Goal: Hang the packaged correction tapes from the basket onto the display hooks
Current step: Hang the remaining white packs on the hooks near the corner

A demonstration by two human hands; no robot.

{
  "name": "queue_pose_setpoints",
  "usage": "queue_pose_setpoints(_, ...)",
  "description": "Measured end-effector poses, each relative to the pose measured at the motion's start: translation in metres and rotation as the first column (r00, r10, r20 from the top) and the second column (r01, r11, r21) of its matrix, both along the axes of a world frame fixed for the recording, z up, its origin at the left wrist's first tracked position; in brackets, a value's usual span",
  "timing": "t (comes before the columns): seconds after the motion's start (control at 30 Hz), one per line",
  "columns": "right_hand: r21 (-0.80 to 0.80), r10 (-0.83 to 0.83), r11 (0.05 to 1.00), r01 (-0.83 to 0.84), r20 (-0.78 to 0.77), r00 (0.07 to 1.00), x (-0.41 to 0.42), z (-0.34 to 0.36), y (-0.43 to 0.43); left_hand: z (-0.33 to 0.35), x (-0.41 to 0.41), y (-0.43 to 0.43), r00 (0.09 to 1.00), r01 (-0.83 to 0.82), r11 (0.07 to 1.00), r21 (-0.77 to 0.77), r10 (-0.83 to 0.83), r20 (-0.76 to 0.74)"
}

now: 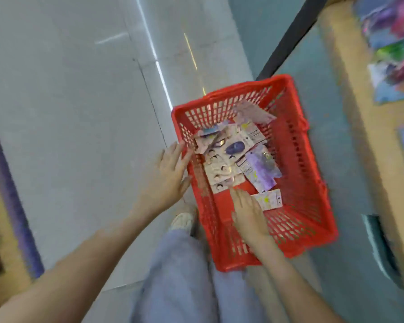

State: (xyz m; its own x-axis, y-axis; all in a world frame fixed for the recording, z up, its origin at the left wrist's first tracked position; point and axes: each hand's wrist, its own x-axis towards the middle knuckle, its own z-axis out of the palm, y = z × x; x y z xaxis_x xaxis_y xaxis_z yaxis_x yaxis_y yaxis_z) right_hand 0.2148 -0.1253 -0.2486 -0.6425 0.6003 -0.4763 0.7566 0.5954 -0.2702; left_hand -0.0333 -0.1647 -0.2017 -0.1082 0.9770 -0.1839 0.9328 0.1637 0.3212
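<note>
A red plastic basket [299,173] stands on the floor in front of my legs. Inside lie several packaged correction tapes [229,157], pale pink and purple cards in a loose heap. One pale card [269,200] lies apart near the heap's lower end. My left hand [167,176] is spread with straight fingers against the basket's left rim. My right hand [248,212] reaches down inside the basket, fingers extended toward the heap and touching the packages' lower edge. It holds nothing. No display hooks are in view. The picture is blurred.
A wooden shelf unit [369,136] runs along the right side with colourful packaged goods [394,50] on it. A dark diagonal bar [289,40] crosses above the basket. Grey tiled floor [68,113] lies to the left. My foot [182,220] is beside the basket.
</note>
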Motion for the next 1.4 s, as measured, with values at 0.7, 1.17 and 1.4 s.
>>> queue_pose_setpoints(0.7, 0.477, 0.491, 0.728, -0.493, 0.141, 0.86, -0.033, -0.189, 0.064, -0.097, 0.018, 0.002, 0.995, -0.071, 0.96, 0.27, 0.048, 0.092)
queue_pose_setpoints(1.17, -0.129, -0.435, 0.895, 0.426, -0.46, 0.774, -0.021, -0.055, 0.073, -0.038, 0.082, 0.048, 0.872, -0.344, 0.935, -0.092, 0.354, 0.337)
queue_pose_setpoints(1.4, -0.622, -0.519, 0.754, 0.21, -0.368, 0.772, -0.049, -0.001, 0.099, -0.029, 0.085, 0.067, 0.092, -0.728, 0.51, -0.459, 0.736, 0.671)
